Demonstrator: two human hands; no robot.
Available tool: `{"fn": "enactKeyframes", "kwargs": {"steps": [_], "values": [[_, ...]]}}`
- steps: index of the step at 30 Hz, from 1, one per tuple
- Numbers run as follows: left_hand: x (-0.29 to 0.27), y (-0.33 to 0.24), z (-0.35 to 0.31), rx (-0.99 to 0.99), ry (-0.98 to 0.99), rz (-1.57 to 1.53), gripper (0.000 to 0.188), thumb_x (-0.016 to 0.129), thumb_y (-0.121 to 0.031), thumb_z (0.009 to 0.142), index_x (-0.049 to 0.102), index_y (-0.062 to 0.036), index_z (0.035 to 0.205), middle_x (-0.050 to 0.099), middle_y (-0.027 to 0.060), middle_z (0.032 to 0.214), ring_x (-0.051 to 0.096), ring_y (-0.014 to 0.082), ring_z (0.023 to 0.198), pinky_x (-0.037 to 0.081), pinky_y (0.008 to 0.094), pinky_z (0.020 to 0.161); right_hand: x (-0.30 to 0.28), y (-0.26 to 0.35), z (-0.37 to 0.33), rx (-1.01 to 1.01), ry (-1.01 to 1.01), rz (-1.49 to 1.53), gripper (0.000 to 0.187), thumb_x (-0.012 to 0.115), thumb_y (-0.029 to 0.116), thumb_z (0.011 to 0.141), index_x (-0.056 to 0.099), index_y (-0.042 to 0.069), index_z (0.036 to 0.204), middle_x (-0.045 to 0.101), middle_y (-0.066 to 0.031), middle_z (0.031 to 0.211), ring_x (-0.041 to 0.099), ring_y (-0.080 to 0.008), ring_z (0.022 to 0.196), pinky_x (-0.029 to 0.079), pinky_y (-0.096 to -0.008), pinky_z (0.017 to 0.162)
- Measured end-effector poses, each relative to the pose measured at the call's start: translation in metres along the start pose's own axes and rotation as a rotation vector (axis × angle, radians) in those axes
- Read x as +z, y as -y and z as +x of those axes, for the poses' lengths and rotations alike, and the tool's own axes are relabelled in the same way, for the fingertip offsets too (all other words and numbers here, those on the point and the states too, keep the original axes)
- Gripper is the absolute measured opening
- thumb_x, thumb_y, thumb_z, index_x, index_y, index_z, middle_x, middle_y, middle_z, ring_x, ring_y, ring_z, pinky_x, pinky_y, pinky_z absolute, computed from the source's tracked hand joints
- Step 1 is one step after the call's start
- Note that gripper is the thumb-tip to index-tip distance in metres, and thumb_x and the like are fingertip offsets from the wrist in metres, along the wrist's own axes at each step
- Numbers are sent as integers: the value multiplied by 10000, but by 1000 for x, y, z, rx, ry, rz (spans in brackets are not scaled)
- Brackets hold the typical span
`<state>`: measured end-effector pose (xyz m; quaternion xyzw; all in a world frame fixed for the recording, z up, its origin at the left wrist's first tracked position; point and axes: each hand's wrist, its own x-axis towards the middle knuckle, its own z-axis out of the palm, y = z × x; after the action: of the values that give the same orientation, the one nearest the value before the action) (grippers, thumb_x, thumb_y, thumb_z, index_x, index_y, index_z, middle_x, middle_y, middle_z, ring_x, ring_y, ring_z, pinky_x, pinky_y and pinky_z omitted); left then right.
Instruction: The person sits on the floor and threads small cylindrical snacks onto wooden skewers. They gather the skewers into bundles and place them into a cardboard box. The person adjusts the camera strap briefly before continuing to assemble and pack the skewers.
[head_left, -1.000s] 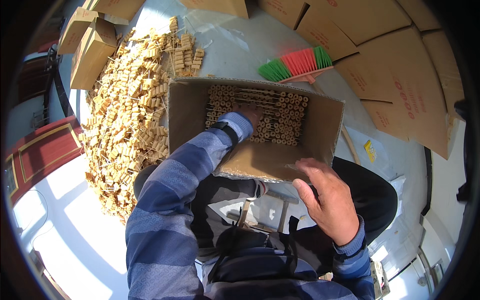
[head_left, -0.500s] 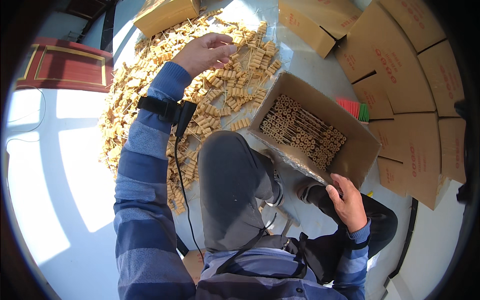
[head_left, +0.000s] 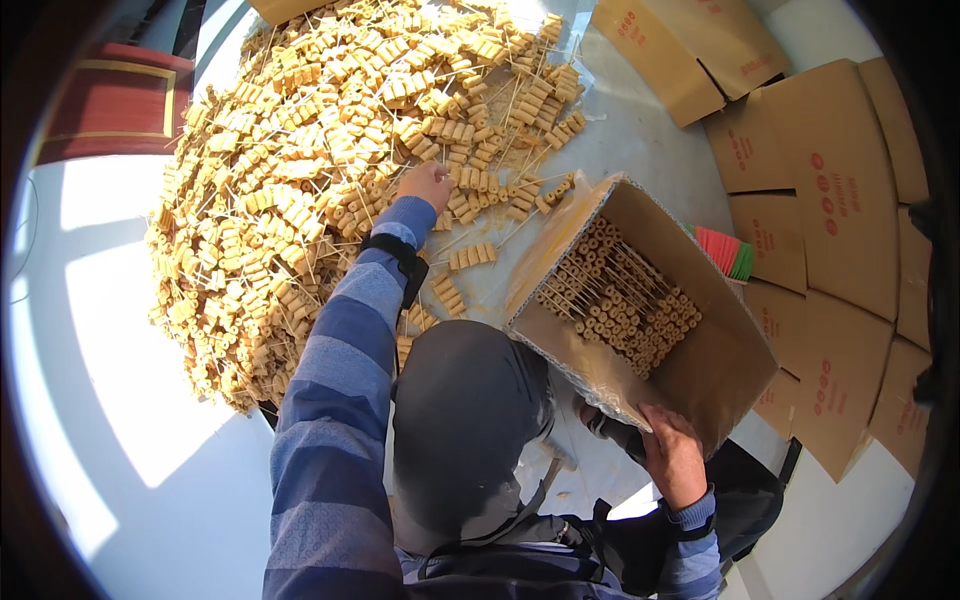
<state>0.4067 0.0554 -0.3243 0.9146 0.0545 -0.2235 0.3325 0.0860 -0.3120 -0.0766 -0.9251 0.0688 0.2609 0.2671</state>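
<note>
A big heap of tan skewers (head_left: 330, 160), each a thin stick threaded with short cylinders, is sprawling in a tangle over the pale floor. An open cardboard box (head_left: 700, 370) is tilting just beside the heap, holding 1 neat layer of skewers lying side by side.
</note>
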Motion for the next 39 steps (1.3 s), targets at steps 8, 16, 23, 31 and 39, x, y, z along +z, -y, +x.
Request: {"fn": "enactKeyframes", "kwargs": {"steps": [8, 16, 23, 31, 39], "values": [[76, -102, 43, -37, 207, 334, 922, 837, -453, 772, 411, 33, 1429, 435, 294, 1446, 570, 413, 1237, 486, 431, 1031, -3, 0, 10, 30, 59, -54, 539, 661, -26, 768, 633, 85, 1295, 670, -174, 1216, 620, -365, 1104, 485, -435, 985], [114, -112, 67, -64, 160, 545, 967, 844, -529, 739, 356, 8, 1380, 477, 190, 1358, 654, 317, 1119, 565, 412, 902, -6, 0, 19, 56, 91, -19, 604, 644, -72, 716, 624, 68, 1303, 652, -174, 1230, 595, -365, 1121, 479, -431, 989], [130, -109, 100, -129, 159, 480, 779, 746, -531, 837, 448, 4, 1319, 564, 219, 1330, 659, 348, 1141, 559, 427, 919, -7, 4, 29, 64, 90, -22, 552, 603, -85, 716, 628, 37, 1254, 663, -182, 1200, 612, -369, 1097, 473, -428, 985], [98, -92, 97, -218, 254, 418, 582, 695, -457, 868, 642, 27, 1188, 662, 245, 1252, 650, 379, 1157, 529, 439, 964, -5, 7, 26, 71, 76, -87, 491, 588, -67, 755, 626, 24, 1236, 674, -175, 1182, 622, -354, 1066, 479, -439, 967], [34, -53, 86, -366, 184, 313, 655, 635, -474, 857, 627, 23, 1283, 645, 253, 1290, 616, 383, 1225, 481, 432, 1047, 5, 4, 14, 57, 93, -185, 455, 611, 38, 828, 619, 54, 1283, 664, -153, 1225, 609, -329, 1136, 464, -461, 989]]}}
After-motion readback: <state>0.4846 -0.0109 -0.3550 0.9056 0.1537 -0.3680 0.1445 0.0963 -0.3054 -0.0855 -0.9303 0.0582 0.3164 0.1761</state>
